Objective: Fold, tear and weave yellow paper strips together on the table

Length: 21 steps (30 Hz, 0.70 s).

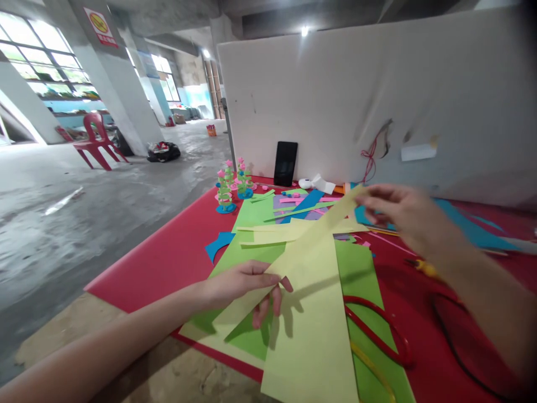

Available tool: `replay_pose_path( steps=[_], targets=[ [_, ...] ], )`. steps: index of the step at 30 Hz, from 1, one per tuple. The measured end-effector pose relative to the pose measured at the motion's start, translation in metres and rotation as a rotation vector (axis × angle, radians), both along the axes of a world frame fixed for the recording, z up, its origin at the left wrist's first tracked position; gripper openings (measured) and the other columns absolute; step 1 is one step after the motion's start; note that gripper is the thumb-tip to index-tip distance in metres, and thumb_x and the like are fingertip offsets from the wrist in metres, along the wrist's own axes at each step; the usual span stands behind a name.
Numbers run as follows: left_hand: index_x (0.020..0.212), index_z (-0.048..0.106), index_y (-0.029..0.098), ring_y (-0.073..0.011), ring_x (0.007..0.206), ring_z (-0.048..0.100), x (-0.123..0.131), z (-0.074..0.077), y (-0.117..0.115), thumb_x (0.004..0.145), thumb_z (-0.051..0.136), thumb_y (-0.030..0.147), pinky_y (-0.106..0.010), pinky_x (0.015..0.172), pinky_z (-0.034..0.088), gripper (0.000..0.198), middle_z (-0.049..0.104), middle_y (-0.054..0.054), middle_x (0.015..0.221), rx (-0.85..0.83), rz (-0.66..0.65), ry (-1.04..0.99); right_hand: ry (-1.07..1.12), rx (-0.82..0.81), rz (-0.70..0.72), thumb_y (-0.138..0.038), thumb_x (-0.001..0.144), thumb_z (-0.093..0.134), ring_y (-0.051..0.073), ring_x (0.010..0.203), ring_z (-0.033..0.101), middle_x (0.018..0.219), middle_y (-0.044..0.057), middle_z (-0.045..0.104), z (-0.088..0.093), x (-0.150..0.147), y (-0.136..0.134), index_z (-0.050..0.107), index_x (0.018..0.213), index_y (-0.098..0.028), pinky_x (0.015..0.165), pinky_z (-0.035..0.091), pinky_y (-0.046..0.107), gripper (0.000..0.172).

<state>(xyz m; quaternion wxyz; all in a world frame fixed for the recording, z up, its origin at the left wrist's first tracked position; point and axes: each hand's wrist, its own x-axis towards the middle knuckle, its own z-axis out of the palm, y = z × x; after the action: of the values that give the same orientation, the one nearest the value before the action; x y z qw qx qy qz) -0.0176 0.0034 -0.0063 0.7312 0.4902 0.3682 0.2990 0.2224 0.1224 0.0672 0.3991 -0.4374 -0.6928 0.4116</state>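
A long pale yellow paper strip (312, 232) stretches diagonally between my two hands. My left hand (262, 285) grips its lower part between thumb and fingers. At the strip's far upper end, my right hand (388, 207) pinches it. Beneath lies a wide pale yellow sheet (312, 347) on top of green paper (373, 280). More cut yellow strips (268, 232) lie just beyond my left hand. A red-handled tool (392, 341), partly covered at its left end, rests on the green paper beside the yellow sheet, with a yellow curved handle (373, 369) near it.
Small paper trees (225, 193) stand at the table's far left corner. A black phone (286, 163) leans on the white board (335, 101). Blue scraps (220, 243) and coloured strips lie around on the red table cover (168, 252). A red chair (95, 140) stands on the floor left.
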Motion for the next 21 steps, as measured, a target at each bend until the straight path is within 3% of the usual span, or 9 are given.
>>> replay_pose_path(
  steps=[4, 9, 12, 13, 14, 15, 17, 19, 21],
  targets=[
    [0.091, 0.057, 0.011, -0.0089, 0.039, 0.053, -0.005, 0.002, 0.004, 0.085, 0.040, 0.033, -0.019, 0.039, 0.040, 0.028, 0.059, -0.003, 0.063, 0.051, 0.003, 0.100, 0.122, 0.079, -0.207, -0.032, 0.057, 0.070, 0.009, 0.049, 0.039, 0.057, -0.001, 0.048, 0.019, 0.039, 0.019, 0.064, 0.067, -0.026, 0.043, 0.031, 0.023, 0.013],
    [0.093, 0.060, 0.011, -0.0121, 0.047, 0.057, -0.043, 0.023, 0.014, 0.083, 0.043, 0.035, -0.022, 0.047, 0.044, 0.031, 0.064, -0.007, 0.067, 0.199, 0.087, 0.200, 0.025, 0.062, -0.189, -0.039, 0.052, 0.073, 0.012, 0.051, 0.043, 0.059, 0.000, 0.053, 0.022, 0.059, 0.027, 0.064, 0.066, -0.026, 0.042, 0.035, 0.024, 0.020],
    [0.091, 0.065, 0.006, -0.0228, 0.068, 0.062, -0.076, 0.035, 0.025, 0.076, 0.052, 0.044, -0.031, 0.064, 0.047, 0.042, 0.066, -0.017, 0.080, 0.215, -0.279, 0.260, -0.029, 0.035, -0.115, -0.039, 0.057, 0.071, 0.013, 0.053, 0.047, 0.059, 0.000, 0.055, 0.019, 0.052, 0.025, 0.063, 0.071, -0.025, 0.043, 0.036, 0.024, 0.020],
    [0.090, 0.065, 0.006, -0.0254, 0.069, 0.062, -0.083, 0.036, 0.030, 0.071, 0.051, 0.054, -0.032, 0.062, 0.047, 0.054, 0.066, -0.018, 0.080, 0.247, -0.301, 0.194, -0.039, 0.023, -0.061, -0.038, 0.061, 0.069, 0.012, 0.053, 0.047, 0.059, 0.000, 0.055, 0.018, 0.047, 0.023, 0.063, 0.072, -0.024, 0.043, 0.036, 0.023, 0.019],
    [0.087, 0.066, 0.006, -0.0267, 0.070, 0.062, -0.086, 0.037, 0.035, 0.070, 0.043, 0.062, -0.033, 0.061, 0.047, 0.063, 0.065, -0.019, 0.083, 0.251, -0.255, 0.152, -0.048, 0.014, 0.004, -0.037, 0.064, 0.067, 0.011, 0.053, 0.047, 0.059, -0.001, 0.054, 0.016, 0.041, 0.020, 0.063, 0.074, -0.023, 0.044, 0.036, 0.022, 0.018],
    [0.083, 0.067, 0.008, -0.0245, 0.067, 0.062, -0.085, 0.038, 0.041, 0.073, 0.037, 0.062, -0.032, 0.061, 0.047, 0.063, 0.066, -0.017, 0.078, 0.259, -0.130, 0.131, -0.058, 0.010, 0.069, -0.036, 0.066, 0.065, 0.010, 0.053, 0.046, 0.059, -0.001, 0.054, 0.014, 0.034, 0.017, 0.063, 0.075, -0.022, 0.044, 0.036, 0.021, 0.017],
    [0.088, 0.064, 0.013, -0.0200, 0.072, 0.062, -0.071, 0.040, 0.052, 0.081, 0.037, 0.048, -0.029, 0.064, 0.047, 0.045, 0.067, -0.010, 0.080, 0.303, 0.131, 0.172, -0.084, 0.030, 0.155, -0.036, 0.069, 0.062, 0.008, 0.052, 0.045, 0.059, -0.002, 0.053, 0.010, 0.020, 0.009, 0.062, 0.078, -0.020, 0.045, 0.036, 0.021, 0.019],
    [0.101, 0.059, 0.016, -0.0192, 0.089, 0.058, -0.046, 0.048, 0.061, 0.081, 0.047, 0.036, -0.029, 0.076, 0.045, 0.030, 0.064, -0.008, 0.095, 0.430, 0.238, 0.265, -0.118, 0.073, 0.198, -0.035, 0.070, 0.061, 0.008, 0.053, 0.046, 0.058, -0.002, 0.053, 0.007, 0.007, 0.001, 0.062, 0.080, -0.019, 0.046, 0.037, 0.020, 0.019],
    [0.104, 0.057, 0.018, -0.0175, 0.102, 0.052, -0.018, 0.059, 0.066, 0.080, 0.050, 0.031, -0.028, 0.087, 0.039, 0.028, 0.059, -0.006, 0.108, 0.545, 0.244, 0.339, -0.125, 0.155, 0.236, -0.034, 0.072, 0.060, 0.010, 0.058, 0.049, 0.066, -0.001, 0.056, 0.007, -0.002, -0.008, 0.063, 0.081, -0.020, 0.048, 0.038, 0.020, 0.016]
  ],
)
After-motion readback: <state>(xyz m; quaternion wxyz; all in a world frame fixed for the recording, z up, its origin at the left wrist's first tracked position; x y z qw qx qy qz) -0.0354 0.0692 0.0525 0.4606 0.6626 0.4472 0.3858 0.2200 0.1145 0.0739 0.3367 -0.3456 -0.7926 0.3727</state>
